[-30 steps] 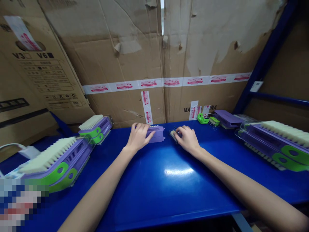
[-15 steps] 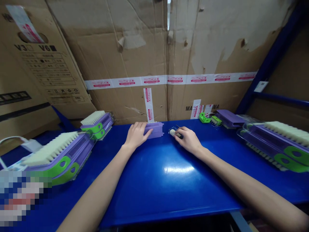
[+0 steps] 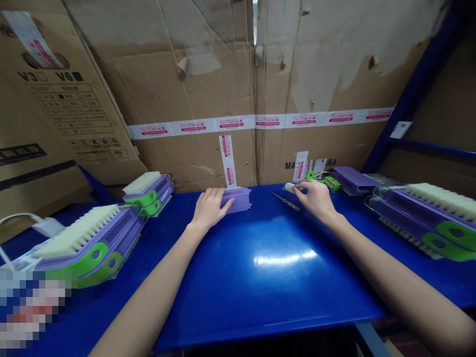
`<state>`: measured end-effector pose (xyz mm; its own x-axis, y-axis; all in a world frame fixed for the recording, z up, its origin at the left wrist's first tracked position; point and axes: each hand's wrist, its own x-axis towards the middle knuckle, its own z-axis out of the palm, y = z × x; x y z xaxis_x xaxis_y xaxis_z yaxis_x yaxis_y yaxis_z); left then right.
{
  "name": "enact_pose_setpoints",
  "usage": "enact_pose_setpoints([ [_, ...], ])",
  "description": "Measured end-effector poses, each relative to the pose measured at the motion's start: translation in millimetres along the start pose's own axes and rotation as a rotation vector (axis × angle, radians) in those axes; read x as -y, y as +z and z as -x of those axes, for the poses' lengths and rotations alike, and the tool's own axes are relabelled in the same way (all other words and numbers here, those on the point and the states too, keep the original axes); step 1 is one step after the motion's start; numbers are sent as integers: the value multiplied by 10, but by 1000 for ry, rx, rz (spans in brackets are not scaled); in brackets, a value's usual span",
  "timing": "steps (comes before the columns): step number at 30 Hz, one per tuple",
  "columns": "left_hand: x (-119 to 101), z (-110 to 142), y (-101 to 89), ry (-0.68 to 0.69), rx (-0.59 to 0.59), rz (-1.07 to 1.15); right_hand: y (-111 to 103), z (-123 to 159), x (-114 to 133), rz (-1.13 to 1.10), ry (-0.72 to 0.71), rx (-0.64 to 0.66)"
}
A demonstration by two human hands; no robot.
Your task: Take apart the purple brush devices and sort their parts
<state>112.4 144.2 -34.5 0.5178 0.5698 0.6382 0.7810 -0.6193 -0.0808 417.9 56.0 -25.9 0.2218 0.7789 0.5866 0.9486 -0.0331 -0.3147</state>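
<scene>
Blue tabletop (image 3: 238,297): glossy, a patch of light glaring in front of the hands.
Nearer left brush (image 3: 124,228): purple and green with pale bristles, beside the left forearm; a white plug (image 3: 48,225) with a cable lies behind its near end.
Right brush (image 3: 412,215): similar, well to the right of the right hand, bristles on top and underneath.
Screwdriver (image 3: 285,201): lying between the two hands, its handle end near the right fingers.
Left hand (image 3: 209,208): closed over the left end of the purple casing.
Purple casing (image 3: 240,200): on the table near the cardboard, short bristles along its far edge.
Right hand (image 3: 316,198): narrow, thumb and fingertips pinching a small pale piece (image 3: 289,187).
Farther left brush (image 3: 159,192): behind the nearer one.
Green part (image 3: 333,184): just behind the right hand, partly hidden by it, next to a purple shell (image 3: 353,180).
Cardboard (image 3: 178,94): walls off the back, crossed by printed tape (image 3: 228,122).
</scene>
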Motion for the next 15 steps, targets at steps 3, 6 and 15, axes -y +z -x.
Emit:
enact_pose_setpoints([
  [3,2,0,3,1,-3,6,-47,-49,-180,146,153,200],
  [6,2,-1,0,0,3,13,-127,-71,-259,244,242,319],
  [15,10,-4,3,-10,-7,64,-169,-52,-215,329,208,239],
])
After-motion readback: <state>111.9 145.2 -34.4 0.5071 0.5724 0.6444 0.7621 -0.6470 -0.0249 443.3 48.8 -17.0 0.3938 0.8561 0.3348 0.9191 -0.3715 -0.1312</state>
